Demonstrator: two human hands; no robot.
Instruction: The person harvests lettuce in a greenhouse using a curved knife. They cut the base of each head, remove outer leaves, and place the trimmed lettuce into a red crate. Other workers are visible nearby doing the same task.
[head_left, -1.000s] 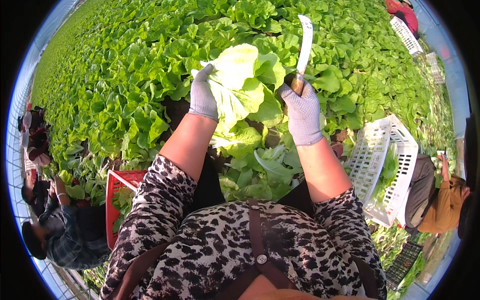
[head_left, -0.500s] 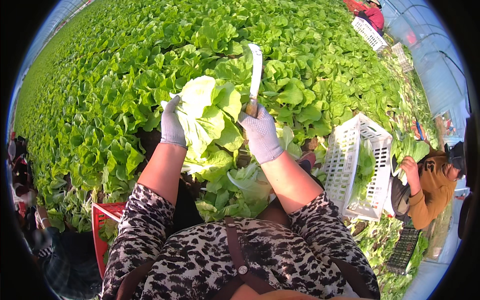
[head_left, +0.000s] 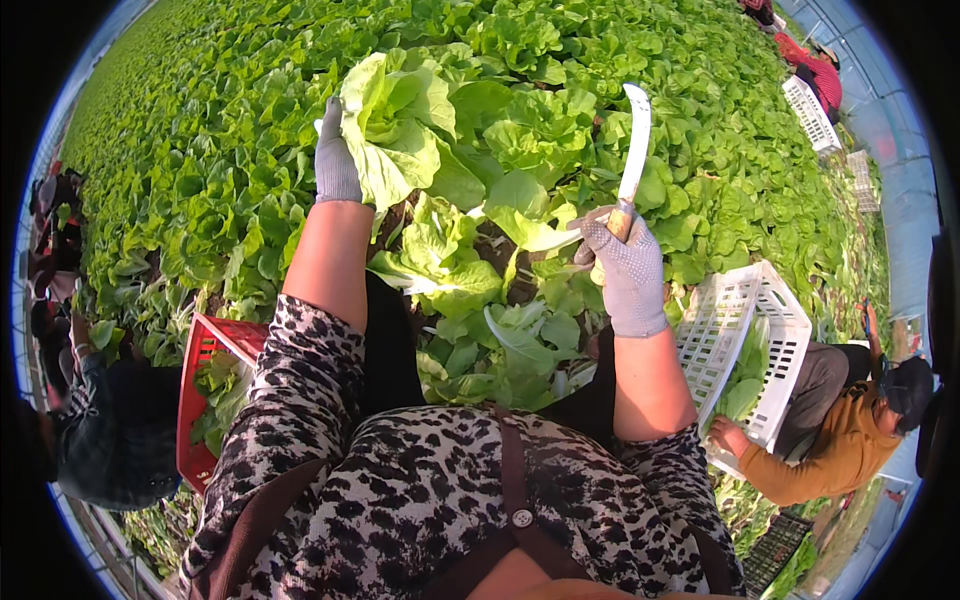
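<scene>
At the near-left edge of the planted bed [head_left: 180, 170], a red crate [head_left: 236, 338] holding cut leaves stands beside the wearer's left sleeve [head_left: 310, 385], evidently placed within arm's reach. The left grip [head_left: 337, 163], gloved in grey, pinches the lettuce head [head_left: 397, 128] at its pale base; the thumb shows, and the other fingers are hidden. The head is suspended above the bed, leaves pointing right. Holding it by the base presumably spares the leaves from crushing. Loose leaves [head_left: 505, 350] lie at the bed's near edge, between the wearer's knees. A yellow-green leaf [head_left: 530, 228] meets the right grip's fingertips; whether it is pinched cannot be told. The right grip [head_left: 630, 268] is wrapped around the wooden handle of a curved knife [head_left: 637, 150], blade upward, an attitude that likely places the edge clear of both arms. At the near-right edge, a white crate [head_left: 722, 312] stands tilted, probably for easier loading; a co-worker's hand [head_left: 729, 437] is at its near corner. No brand, label or writing is legible on crates, gloves or knife.
</scene>
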